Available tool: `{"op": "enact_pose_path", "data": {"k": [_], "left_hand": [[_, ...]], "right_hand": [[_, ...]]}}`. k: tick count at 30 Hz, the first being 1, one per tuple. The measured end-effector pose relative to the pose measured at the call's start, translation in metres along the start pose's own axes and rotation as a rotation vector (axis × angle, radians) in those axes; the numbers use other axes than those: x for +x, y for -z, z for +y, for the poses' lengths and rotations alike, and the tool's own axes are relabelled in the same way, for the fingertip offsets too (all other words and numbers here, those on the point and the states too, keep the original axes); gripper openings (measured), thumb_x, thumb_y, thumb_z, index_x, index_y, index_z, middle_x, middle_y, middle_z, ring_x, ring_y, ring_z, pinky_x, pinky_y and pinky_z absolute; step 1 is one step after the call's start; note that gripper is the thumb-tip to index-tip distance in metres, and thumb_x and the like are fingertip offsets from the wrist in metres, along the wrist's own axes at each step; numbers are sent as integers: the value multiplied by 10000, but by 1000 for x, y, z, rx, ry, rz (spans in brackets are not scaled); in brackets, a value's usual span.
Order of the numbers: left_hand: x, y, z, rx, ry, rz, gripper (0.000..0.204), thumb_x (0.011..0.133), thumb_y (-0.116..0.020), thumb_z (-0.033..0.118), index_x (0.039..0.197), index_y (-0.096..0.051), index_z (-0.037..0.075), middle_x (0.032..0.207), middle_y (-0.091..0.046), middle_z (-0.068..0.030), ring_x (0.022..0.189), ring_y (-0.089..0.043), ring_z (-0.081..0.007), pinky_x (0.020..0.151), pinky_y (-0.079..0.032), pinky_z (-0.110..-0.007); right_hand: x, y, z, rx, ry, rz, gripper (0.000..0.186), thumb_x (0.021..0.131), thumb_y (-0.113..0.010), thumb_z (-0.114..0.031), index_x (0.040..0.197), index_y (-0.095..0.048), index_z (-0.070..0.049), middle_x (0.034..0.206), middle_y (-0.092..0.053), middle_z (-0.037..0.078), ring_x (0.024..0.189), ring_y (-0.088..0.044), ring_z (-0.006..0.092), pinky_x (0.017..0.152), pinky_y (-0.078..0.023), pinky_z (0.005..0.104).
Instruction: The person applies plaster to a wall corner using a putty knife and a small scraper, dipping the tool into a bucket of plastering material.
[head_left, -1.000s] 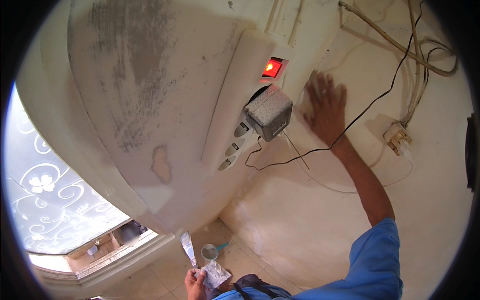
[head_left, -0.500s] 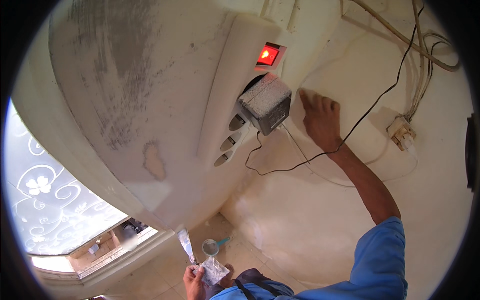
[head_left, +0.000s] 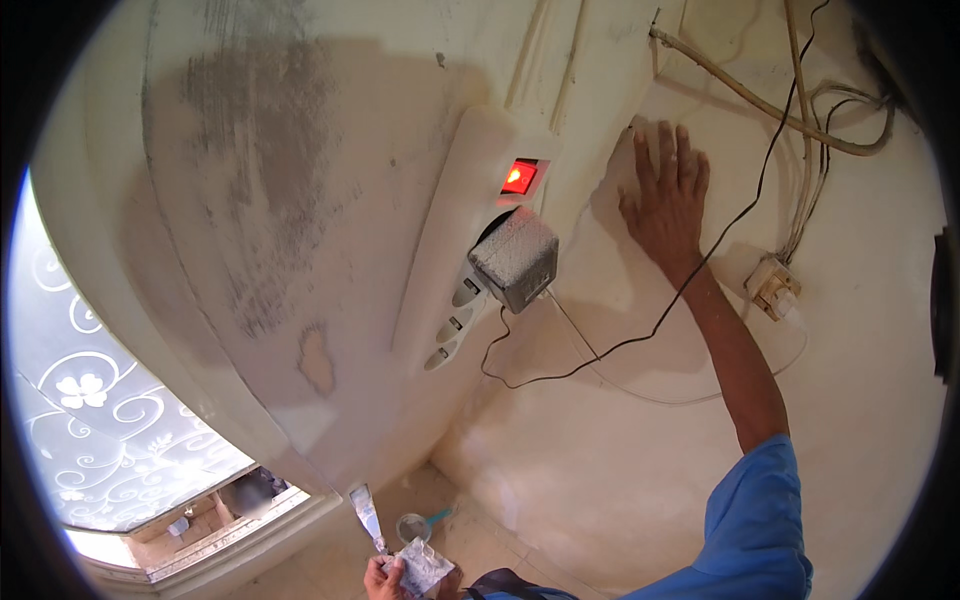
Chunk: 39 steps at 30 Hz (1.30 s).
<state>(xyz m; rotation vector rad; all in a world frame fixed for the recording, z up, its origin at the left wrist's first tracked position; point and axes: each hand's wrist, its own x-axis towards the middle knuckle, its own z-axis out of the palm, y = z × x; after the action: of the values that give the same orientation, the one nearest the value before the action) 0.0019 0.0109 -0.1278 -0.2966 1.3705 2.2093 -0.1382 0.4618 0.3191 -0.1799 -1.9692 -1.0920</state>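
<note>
My right hand (head_left: pixel 665 195) lies flat against the cream wall (head_left: pixel 640 440), fingers spread and pointing up, with a pale pad partly showing under them. It is just right of a power strip (head_left: pixel 470 290) with a glowing red switch (head_left: pixel 518 177) and a grey plug-in adapter (head_left: pixel 515 258). Far below, my left hand (head_left: pixel 385 578) grips a putty knife (head_left: pixel 365 515), blade up, together with a crumpled whitish sheet (head_left: pixel 425 565).
A thin black cable (head_left: pixel 700 270) runs under my right forearm across the wall. Several cords lead to a small wall socket (head_left: pixel 772 288) on the right. A patterned frosted window (head_left: pixel 110 450) is at lower left. A small cup with a teal handle (head_left: pixel 415 525) sits on the floor.
My right hand slid down toward the adapter, then back up the wall to a higher spot. The left hand stays low with the putty knife.
</note>
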Motion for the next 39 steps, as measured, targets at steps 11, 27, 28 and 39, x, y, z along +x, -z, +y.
{"op": "enact_pose_path", "data": {"k": [11, 27, 28, 39], "left_hand": [[4, 22, -13, -22, -23, -8, 132, 935, -658, 172, 980, -578, 78, 776, -584, 5, 588, -533, -74, 471, -415, -221], [5, 14, 1, -13, -40, 14, 133, 923, -668, 163, 954, -573, 75, 750, -570, 14, 617, -530, -69, 502, -406, -206], [3, 12, 5, -6, -17, -2, 134, 921, -672, 164, 953, -576, 75, 755, -568, 20, 631, -524, -64, 513, -399, -201], [-21, -57, 66, 47, 57, -157, 193, 906, -684, 178, 992, -543, 78, 723, -565, -13, 520, -528, -90, 407, -445, -256]], "right_hand": [[1, 0, -9, 27, 115, -38, 757, 786, -693, -418, 1413, -447, -72, 1505, -328, 193, 1420, -257, 378, 1073, -249, 641], [-36, 1, -22, 199, 256, -245, 691, 819, -657, -410, 1411, -468, -108, 1572, -226, 182, 1449, -179, 411, 1108, -176, 646], [-34, 8, -18, 220, 218, -246, 641, 810, -666, -376, 1371, -517, -104, 1569, -228, 188, 1445, -177, 425, 1112, -169, 649], [-132, 108, -43, 407, -85, -410, 453, 800, -480, 128, 1219, -595, 0, 1469, -403, 178, 1371, -370, 364, 1058, -400, 453]]}}
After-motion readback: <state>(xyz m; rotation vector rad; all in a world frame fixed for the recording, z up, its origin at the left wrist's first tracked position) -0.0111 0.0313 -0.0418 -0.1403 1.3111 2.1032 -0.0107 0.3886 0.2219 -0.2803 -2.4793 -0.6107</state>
